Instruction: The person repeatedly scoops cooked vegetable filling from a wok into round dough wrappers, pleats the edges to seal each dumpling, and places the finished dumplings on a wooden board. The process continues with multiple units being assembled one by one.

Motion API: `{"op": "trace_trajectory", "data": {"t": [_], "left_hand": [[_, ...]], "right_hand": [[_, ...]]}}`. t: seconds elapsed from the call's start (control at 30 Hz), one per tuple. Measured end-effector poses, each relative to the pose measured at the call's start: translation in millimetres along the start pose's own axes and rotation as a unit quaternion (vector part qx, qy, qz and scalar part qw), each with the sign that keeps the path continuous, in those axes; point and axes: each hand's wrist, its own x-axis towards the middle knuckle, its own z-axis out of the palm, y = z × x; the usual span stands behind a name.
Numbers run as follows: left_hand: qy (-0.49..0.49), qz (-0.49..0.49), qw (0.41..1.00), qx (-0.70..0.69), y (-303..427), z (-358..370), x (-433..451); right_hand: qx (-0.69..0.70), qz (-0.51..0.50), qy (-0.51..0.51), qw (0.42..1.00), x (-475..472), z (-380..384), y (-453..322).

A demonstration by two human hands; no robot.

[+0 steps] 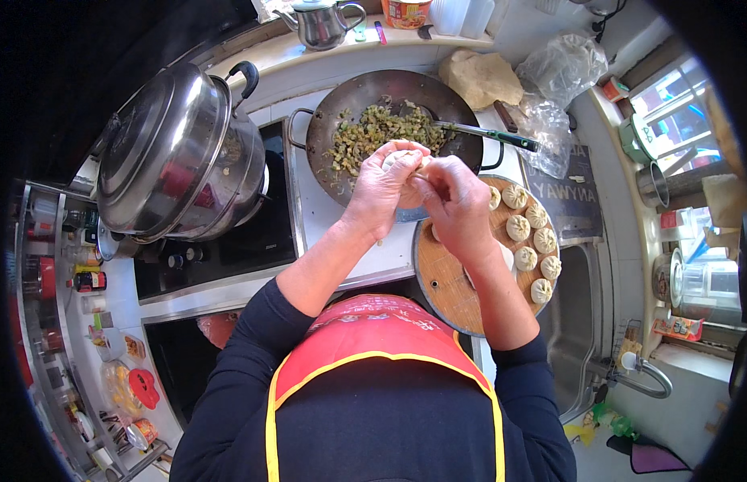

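Observation:
My left hand [379, 190] cups a dough bun [400, 158] above the near edge of a wide wok [328, 129]. The fingers of my right hand [454, 199] pinch the dough's rim at its right side; part of the bun is hidden by my fingers. Chopped vegetable filling [373, 135] lies in the wok, with the metal end of a long-handled utensil [494, 134] in it. Right of my hands, a round wooden board [448, 301] bears several pleated buns [518, 228]. Something pale on the board is partly hidden under my right forearm.
A large lidded steel steamer [180, 156] stands on the black hob [228, 271] at left. The sink [569, 337] lies right of the board. Behind the wok are a cloth-like tan bundle [482, 78], clear plastic bags [563, 66] and a ledge with a metal teapot [322, 27].

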Motion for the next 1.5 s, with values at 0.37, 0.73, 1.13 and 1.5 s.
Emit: {"op": "trace_trajectory", "data": {"t": [0.37, 0.73, 1.13, 1.5], "left_hand": [[0.034, 0.016, 0.998, 0.045, 2.9, -0.2, 0.3], [0.009, -0.028, 0.994, 0.110, 11.7, -5.1, 2.5], [-0.002, 0.045, 0.994, -0.097, 17.2, 7.9, 5.6], [-0.093, -0.154, 0.960, -0.216, 22.7, -19.9, 20.8]], "right_hand": [[-0.026, -0.052, 0.009, 0.998, -2.5, 10.9, 6.0], [-0.006, -0.011, -0.002, 1.000, -1.4, 10.7, -3.7], [0.070, 0.043, 0.064, 0.994, 9.8, 21.8, -13.5], [0.016, -0.047, -0.017, 0.999, 24.9, 5.1, -11.5]]}}
